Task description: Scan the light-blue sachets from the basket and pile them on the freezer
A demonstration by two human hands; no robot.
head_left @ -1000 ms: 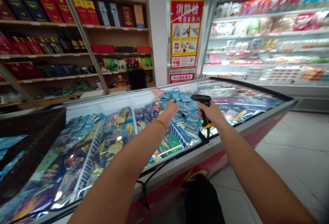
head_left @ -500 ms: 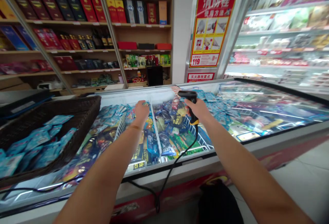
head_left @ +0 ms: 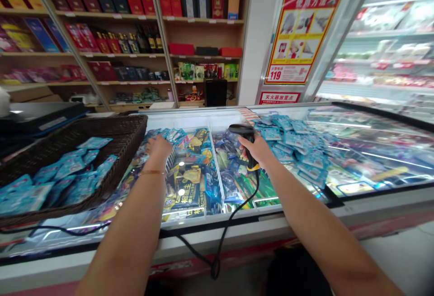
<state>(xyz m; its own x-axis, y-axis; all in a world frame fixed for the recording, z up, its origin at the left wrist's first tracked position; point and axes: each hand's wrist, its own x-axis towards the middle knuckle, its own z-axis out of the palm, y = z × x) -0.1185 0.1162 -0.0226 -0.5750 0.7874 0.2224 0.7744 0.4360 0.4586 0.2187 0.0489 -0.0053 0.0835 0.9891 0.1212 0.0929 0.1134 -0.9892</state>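
My right hand (head_left: 258,149) is wrapped round the grip of a black barcode scanner (head_left: 242,130) with yellow trim, above the freezer's middle section. From its handle a black cable (head_left: 230,219) hangs over the front edge. My left hand (head_left: 159,146) is over the left section, close to small blue packets (head_left: 172,134). Its fingers look loosely bent and apart, though their tips are partly hidden. A big heap of similar blue packets (head_left: 291,140) lies on the glass right of the scanner. More blue packets (head_left: 73,164) sit in a dark woven basket (head_left: 137,140) at left.
The chest freezer (head_left: 244,226) holds packaged goods, split by a white wire divider (head_left: 217,169). Its sliding glass lid (head_left: 379,151) covers the right part. Shelves of boxes (head_left: 200,20) stand behind, beside a red fire-hydrant poster (head_left: 307,29). A lit display fridge (head_left: 389,60) is at right.
My left hand has moved left, from near the divider to the blue packets beside the basket. The right hand keeps hold of the scanner. The view has turned slightly left and down.
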